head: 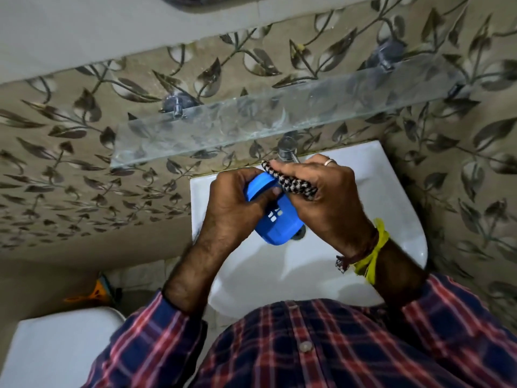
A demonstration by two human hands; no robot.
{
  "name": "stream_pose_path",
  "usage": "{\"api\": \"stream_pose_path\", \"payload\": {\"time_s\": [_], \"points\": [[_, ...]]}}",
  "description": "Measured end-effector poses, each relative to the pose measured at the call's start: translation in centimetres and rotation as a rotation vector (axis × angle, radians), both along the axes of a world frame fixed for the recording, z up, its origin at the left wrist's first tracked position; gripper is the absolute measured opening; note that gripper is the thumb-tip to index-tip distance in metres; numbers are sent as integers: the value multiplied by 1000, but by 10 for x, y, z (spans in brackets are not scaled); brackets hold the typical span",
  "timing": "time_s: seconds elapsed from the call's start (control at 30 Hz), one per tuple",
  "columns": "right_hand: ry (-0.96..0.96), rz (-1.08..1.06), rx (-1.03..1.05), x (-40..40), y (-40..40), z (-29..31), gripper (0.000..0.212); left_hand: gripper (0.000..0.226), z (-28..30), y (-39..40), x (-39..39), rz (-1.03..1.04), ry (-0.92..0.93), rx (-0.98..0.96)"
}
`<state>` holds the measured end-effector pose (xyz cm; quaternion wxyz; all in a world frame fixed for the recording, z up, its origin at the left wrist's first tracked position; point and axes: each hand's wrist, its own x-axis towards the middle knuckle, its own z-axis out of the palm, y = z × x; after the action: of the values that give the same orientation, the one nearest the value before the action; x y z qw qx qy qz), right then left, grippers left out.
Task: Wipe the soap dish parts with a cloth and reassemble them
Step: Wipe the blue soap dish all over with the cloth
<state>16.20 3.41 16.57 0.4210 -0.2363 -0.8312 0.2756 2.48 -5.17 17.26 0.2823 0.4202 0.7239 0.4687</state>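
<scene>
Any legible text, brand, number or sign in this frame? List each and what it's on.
None legible.
Blue soap dish, held by the left hand: the white marks are drain slots, not lettering.
Checked cloth in the right hand: pattern only.
Wall tiles: leaf pattern only.

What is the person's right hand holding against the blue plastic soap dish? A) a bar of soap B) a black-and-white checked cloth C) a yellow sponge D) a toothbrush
B: the right hand grips a black-and-white checked cloth against the blue plastic soap dish, which the left hand holds over the white sink.
</scene>
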Motion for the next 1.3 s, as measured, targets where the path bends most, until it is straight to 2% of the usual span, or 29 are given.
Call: {"api": "stream_pose_path", "payload": {"time_s": [0.1, 0.2, 0.23, 0.33, 0.4, 0.53, 0.63, 0.7, 0.83, 0.9, 0.97, 1.07, 1.17, 1.23, 1.3], "points": [[3, 5, -12, 10, 3, -13, 46, 10, 8, -3, 1, 84, 20, 96], [12, -45, -208, 18, -4, -26, 41, 12, 7, -5, -8, 123, -50, 171], [17, -55, -215, 17, -5, -27, 39, 16, 4, -6, -6, 119, -108, 174], [-32, -83, 7, 8, -3, -19, 38, 13, -4, -9, 3, 156, -172, 175], [-68, -81, 80, 6, -2, -18, 44, 13, -6, -11, 2, 192, -170, 216], [-22, -91, -67, 14, -7, -28, 46, 16, -5, -14, -2, 218, -166, 290], [-52, -106, 5, 12, -3, -29, 46, 17, -5, -16, -2, 215, -222, 197], [-104, -89, 73, 10, -2, -24, 48, 17, -1, -15, -10, 167, -125, 44], [-165, -54, 302, 7, 1, -8, 42, 29, 20, -9, -10, 56, 533, -254], [-150, -50, 376, 1, -1, -1, 33, 28, 29, -5, -2, 55, 682, -256], [-101, -40, 372, 0, -3, 0, 37, 21, 31, -3, 0, 73, 698, -197], [36, -82, 223, 7, -6, -10, 46, 18, 24, -7, 3, 160, 639, -71], [102, -137, 94, 8, -13, -18, 51, 20, 15, -8, 9, 206, 589, -71], [76, -125, 122, 5, -14, -17, 48, 21, 8, -9, 11, 222, 501, -91], [59, -132, 178, 3, -12, -13, 46, 22, 5, -12, 10, 231, 440, -31]]}}
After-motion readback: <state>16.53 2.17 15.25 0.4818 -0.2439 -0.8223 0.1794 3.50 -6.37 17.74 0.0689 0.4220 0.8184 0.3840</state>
